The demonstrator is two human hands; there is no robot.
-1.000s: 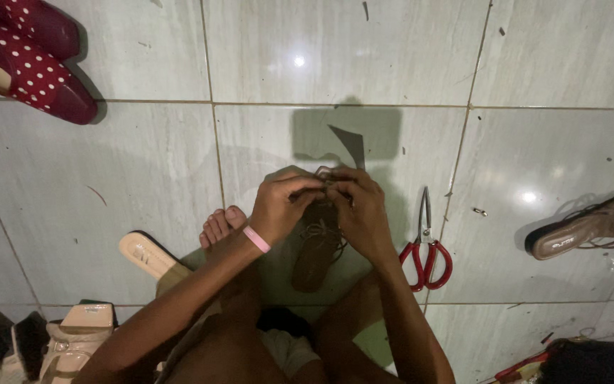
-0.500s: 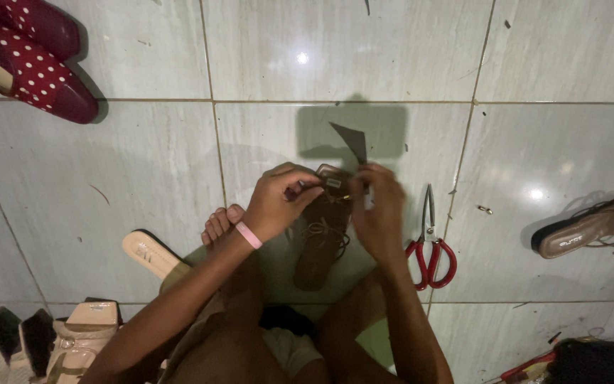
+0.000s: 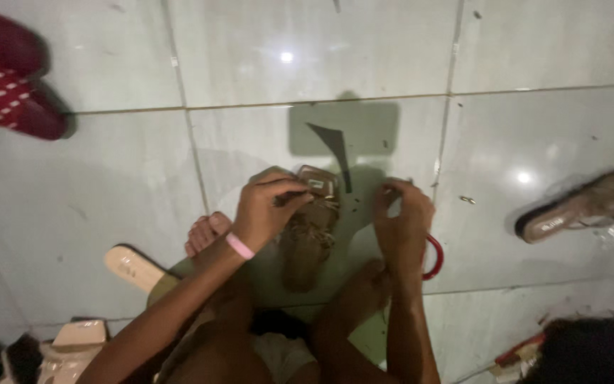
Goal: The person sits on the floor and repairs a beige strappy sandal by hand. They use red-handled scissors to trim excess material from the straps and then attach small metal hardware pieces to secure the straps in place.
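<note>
Left hand (image 3: 268,206) pinches strap of brown sandal (image 3: 309,235), sandal at picture middle on tiled floor (image 3: 129,178). Right hand (image 3: 403,220) at 3 o'clock of sandal, fingers curled, grip unclear. Red scissors (image 3: 433,257) under right hand. Dark scrap (image 3: 335,146) at 12 o'clock.

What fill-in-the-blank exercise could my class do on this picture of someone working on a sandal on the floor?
1. The left hand rests on a brown ____ lying on the tiled floor.
2. A pink ____ sits on the left wrist.
3. The scissors beside the right hand have ____ handles.
4. The shoes at top left are dark red with white ____.

Missing words: sandal; band; red; dots
</note>
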